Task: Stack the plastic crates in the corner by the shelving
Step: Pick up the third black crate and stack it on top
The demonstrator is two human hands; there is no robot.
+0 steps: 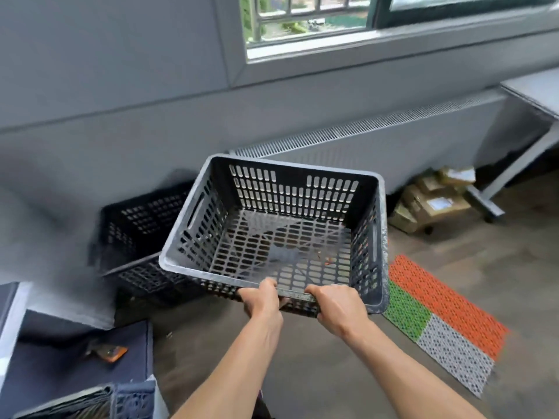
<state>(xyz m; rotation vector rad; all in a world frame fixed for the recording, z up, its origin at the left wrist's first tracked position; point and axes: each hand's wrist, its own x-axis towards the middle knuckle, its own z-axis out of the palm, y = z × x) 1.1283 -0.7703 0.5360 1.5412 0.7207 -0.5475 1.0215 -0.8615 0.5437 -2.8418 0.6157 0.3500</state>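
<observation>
I hold a grey perforated plastic crate (290, 213) in the air, open side up and tilted toward me. My left hand (263, 300) and my right hand (338, 306) both grip its near rim, close together. Behind it to the left, a second dark crate (133, 231) stands on the floor against the grey wall, partly hidden by the held crate. The corner of another crate (130, 400) shows at the bottom left.
A dark box with an orange item (110, 352) on it sits at the lower left. An orange, green and white floor mat (438, 322) lies to the right. Cardboard parcels (432, 204) lie under a grey table (532, 92) at the far right. A radiator cover (363, 131) runs below the window.
</observation>
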